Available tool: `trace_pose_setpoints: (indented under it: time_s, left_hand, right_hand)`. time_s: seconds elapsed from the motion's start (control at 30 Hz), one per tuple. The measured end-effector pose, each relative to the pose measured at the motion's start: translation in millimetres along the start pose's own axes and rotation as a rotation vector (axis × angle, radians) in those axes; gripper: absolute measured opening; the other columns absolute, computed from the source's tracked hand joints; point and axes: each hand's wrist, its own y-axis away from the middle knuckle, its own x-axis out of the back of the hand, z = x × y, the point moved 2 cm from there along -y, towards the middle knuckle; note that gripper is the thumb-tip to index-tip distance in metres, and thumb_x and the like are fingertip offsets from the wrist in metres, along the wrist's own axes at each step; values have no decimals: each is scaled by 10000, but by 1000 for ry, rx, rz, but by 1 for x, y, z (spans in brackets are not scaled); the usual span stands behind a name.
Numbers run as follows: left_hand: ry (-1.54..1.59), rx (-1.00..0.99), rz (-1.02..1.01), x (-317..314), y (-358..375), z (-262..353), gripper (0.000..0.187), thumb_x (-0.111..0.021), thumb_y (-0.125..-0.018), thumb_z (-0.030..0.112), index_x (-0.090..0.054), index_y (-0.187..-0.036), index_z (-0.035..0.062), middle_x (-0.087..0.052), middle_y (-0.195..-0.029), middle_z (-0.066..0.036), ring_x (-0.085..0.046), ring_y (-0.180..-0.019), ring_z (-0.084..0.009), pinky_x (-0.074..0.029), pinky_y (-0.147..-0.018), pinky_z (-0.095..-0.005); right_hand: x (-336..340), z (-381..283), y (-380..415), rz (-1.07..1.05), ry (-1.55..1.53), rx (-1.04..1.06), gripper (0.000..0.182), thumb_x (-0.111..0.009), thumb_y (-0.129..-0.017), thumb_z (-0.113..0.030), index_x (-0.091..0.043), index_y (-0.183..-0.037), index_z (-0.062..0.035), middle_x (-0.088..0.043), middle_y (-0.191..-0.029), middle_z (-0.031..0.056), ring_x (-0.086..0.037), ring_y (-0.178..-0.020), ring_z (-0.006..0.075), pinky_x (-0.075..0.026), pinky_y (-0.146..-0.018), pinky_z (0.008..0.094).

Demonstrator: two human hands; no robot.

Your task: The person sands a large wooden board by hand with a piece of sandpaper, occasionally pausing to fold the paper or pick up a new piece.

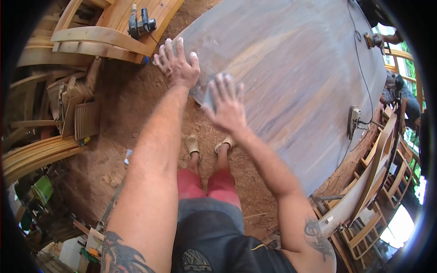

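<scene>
The wooden panel (296, 91), broad and streaked with grey, brown and tan, lies beneath the right hand (227, 104) and spreads far ahead of it and to its right. That hand, blurred, is laid out flat with its fingers extended, over a thin blue-grey sheet (209, 99) that shows along its thumb side, near the panel's edge. The left hand (177, 68), ahead and to the left of the right one, is unclenched and grasps nothing, its fingers spread at the panel's border; whether its palm touches the wood I cannot tell.

Beyond the left hand and to its left, a dark power tool (141, 23) sits on wooden planks (120, 18). Well to the right of the right hand, a corded tool (353, 119) rests on the panel, near a dark cable (362, 68). Farther ahead on that side, a co-worker's arm (392, 38) reaches to an orange tool (371, 41) at the panel's edge. Nearer the body than both hands, tan clogs (193, 144) stand on reddish-brown ground (136, 100).
</scene>
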Motion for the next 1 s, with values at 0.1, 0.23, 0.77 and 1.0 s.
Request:
trace_pose_setpoints:
  time_s: [0.1,0.23,0.77,1.0]
  left_hand:
    - [10,0,-12,-1,4,0,685,-572,-956,456,-469,-1572,174,-410,-1620,-204,-359,-1487,-412,-191,-1232,-643]
    - [-16,-6,-8,-1,3,0,680,-567,-960,451,-469,-1572,172,-410,-1619,-207,-361,-1483,-415,-198,-1227,-642]
    - [8,-10,1,0,4,-1,601,-532,-995,404,-499,-1546,167,-418,-1609,-202,-376,-1465,-409,-222,-1207,-659]
    - [26,-7,19,-3,6,-3,591,-522,-1004,394,-492,-1549,167,-422,-1607,-203,-372,-1469,-409,-210,-1211,-661]
  right_hand:
    - [35,79,-81,166,57,-192,835,-417,-1043,-606,-285,-1667,-67,-147,-1761,194,-105,-1633,373,-4,-1286,635]
    - [19,92,-103,277,35,-322,808,-389,-1059,-587,-285,-1666,-65,-133,-1766,187,-78,-1638,363,7,-1288,627]
    - [-1,-2,-45,168,54,-163,828,-439,-1049,-578,-288,-1662,-42,-161,-1754,209,-80,-1632,393,0,-1281,640]
    - [11,36,-97,263,-23,-198,822,-461,-1039,-564,-339,-1636,-13,-195,-1747,211,-114,-1627,404,-39,-1271,669]
